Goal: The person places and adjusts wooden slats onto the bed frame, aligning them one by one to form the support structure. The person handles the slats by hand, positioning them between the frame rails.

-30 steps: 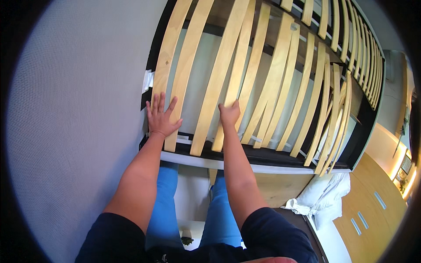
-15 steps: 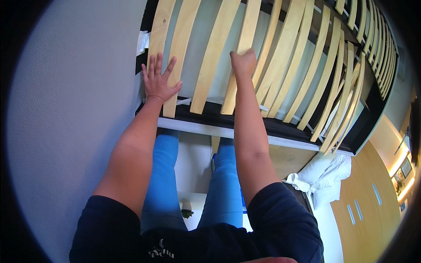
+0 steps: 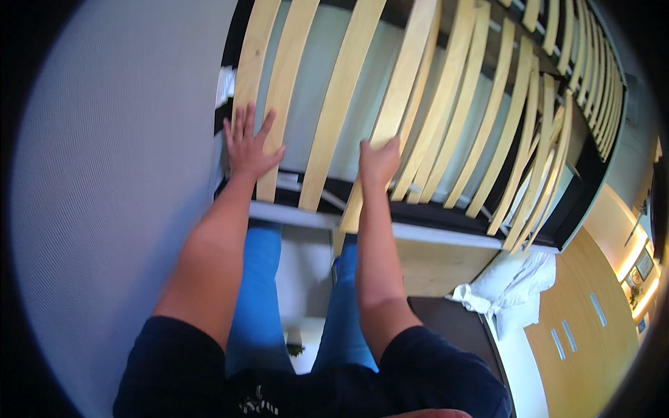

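Curved wooden slats (image 3: 337, 104) lie side by side across a bed frame (image 3: 446, 221) with a black inner edge and pale rim. My right hand (image 3: 380, 162) is wrapped round one wooden slat (image 3: 404, 83), whose near end now reaches over the frame's pale rim. Fingers spread, my left hand (image 3: 251, 145) lies flat over the two leftmost slats, near the grey wall side. White strips show beneath the near slat ends, partly hidden.
A grey textured surface (image 3: 118, 174) rises along the left. White bedding (image 3: 505, 279) is bunched right of the frame, beside a wooden cabinet front (image 3: 578, 327). My legs stand against the frame's near side, and a small plant (image 3: 295, 347) shows between them.
My right hand has drawn its slat toward me, so its near end has moved past the rim. The left hand stays on the leftmost slats.
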A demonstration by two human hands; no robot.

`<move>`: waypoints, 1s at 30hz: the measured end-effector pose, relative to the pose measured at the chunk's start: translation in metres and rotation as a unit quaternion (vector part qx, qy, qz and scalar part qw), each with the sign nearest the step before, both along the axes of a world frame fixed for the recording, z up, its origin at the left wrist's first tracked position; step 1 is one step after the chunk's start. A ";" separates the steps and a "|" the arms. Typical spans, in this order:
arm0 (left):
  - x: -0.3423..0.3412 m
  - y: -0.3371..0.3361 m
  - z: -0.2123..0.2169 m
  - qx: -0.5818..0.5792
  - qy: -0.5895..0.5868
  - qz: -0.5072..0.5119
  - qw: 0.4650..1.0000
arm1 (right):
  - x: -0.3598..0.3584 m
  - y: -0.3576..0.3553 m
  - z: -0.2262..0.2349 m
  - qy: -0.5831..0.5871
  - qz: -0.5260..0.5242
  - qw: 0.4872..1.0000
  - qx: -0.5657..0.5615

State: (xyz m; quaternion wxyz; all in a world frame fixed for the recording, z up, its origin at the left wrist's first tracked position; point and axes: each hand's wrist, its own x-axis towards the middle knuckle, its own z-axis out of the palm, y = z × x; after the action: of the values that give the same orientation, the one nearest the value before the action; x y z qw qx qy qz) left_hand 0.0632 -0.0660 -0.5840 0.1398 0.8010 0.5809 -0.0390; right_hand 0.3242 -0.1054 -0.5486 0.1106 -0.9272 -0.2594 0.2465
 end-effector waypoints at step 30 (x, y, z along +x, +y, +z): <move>-0.005 -0.006 -0.006 0.035 0.000 -0.010 0.999 | 0.026 0.008 -0.048 0.054 0.013 0.995 0.078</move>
State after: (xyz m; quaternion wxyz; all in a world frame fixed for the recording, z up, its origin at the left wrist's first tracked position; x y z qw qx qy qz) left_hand 0.0578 -0.0720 -0.5898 0.1118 0.8113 0.5735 -0.0202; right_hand 0.3501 -0.0970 -0.5967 0.1928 -0.8979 -0.2833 0.2764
